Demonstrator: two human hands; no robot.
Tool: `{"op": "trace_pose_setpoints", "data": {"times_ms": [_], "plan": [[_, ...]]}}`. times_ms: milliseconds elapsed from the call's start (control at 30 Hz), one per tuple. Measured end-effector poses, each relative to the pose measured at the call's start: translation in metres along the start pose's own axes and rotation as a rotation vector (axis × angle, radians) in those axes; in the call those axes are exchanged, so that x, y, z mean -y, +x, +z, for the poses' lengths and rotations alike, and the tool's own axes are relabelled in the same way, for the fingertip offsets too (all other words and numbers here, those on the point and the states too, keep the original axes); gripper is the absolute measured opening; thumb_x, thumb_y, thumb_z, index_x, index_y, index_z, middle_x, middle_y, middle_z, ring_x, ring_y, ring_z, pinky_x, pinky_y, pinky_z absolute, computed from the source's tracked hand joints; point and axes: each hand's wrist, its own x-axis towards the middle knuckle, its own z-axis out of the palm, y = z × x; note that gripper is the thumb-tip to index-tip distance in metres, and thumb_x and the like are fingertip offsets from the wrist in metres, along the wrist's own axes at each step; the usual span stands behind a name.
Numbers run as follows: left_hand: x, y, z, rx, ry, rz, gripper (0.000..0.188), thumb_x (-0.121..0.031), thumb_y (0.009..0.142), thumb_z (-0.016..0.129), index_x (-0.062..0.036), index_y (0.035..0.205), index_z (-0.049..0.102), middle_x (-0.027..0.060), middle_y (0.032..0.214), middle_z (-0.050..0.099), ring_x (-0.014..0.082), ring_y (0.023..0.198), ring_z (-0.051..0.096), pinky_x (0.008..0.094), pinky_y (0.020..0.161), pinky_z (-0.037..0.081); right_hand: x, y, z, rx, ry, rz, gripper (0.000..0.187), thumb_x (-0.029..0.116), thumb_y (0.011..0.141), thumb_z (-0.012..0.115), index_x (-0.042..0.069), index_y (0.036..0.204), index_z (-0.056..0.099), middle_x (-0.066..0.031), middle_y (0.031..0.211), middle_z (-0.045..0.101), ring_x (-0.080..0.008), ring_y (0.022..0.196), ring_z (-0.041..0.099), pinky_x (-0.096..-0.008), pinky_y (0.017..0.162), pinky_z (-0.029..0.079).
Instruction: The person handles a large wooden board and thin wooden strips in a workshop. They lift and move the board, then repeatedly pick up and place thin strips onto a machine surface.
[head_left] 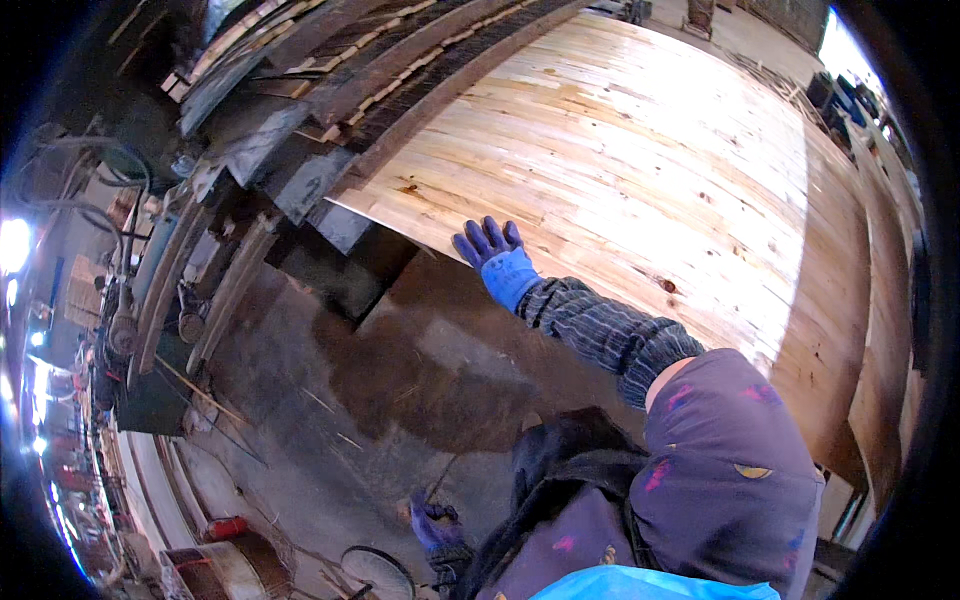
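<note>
My right hand [497, 262], in a blue glove with dark purple fingers, lies with its fingers spread on a large pale wood panel [620, 170], close to the edge nearest me. The panel is made of many narrow strips and has some dark knots. Low beside my body, over the floor, is my left hand [436, 524], also gloved. Its fingers are curled. A thin dark line, like a stick, runs up beside them; whether the hand holds it cannot be made out.
Stacked wood strips and dark rails [400, 75] lie along the panel's far left side. At left stands machinery with bars [165, 280] and hoses. A red cylinder [226, 528] and a round drum lie lower left. Curved sheets [880, 330] lean at right. Scraps litter the concrete floor [300, 380].
</note>
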Motion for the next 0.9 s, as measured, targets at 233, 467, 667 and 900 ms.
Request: {"op": "trace_pose_setpoints", "data": {"times_ms": [233,467,667,900], "plan": [[-0.088,0.1,0.192,0.573,0.194,0.018,0.029,-0.04,0.093,0.065,-0.0153,0.106,0.058,0.0001,0.084,0.053,0.0124,0.075,0.05,0.03,0.065,0.043,-0.003,-0.005,-0.018,0.05,-0.141,-0.025,0.065,0.017,0.086,0.051,0.019,0.149,0.036,-0.0141,0.152,0.039,-0.0362,0.136,0.042,-0.0593,0.109,0.031],[-0.149,0.169,0.394,0.936,0.208,0.005,0.069,-0.044,0.095,0.059,-0.0125,0.15,0.034,0.0185,0.156,0.03,0.0297,0.144,0.031,0.0458,0.117,0.031,-0.004,0.003,-0.04,0.164,-0.07,0.035,0.061,0.024,0.089,0.046,0.022,0.149,0.037,-0.0078,0.156,0.034,-0.03,0.143,0.034,-0.0536,0.117,0.026],[-0.157,0.234,0.493,1.165,-0.052,-0.395,0.061,-0.034,0.096,0.062,-0.0027,0.144,0.04,0.0181,0.148,0.043,0.0328,0.132,0.046,0.0442,0.111,0.04,-0.038,-0.127,-0.134,0.184,0.212,0.479,0.07,0.043,0.082,0.069,0.009,0.14,0.051,-0.0197,0.147,0.044,-0.0344,0.139,0.039,-0.0477,0.118,0.027],[-0.119,0.24,0.541,1.359,0.445,0.518,0.077,-0.055,0.093,0.053,0.0015,0.144,0.037,0.0237,0.14,0.048,0.0375,0.126,0.05,0.0505,0.106,0.043,-0.033,-0.344,-0.205,-1.926,1.497,1.196,0.089,0.059,0.081,0.071,0.008,0.147,0.039,-0.0132,0.149,0.042,-0.031,0.138,0.039,-0.0457,0.116,0.031]]}}
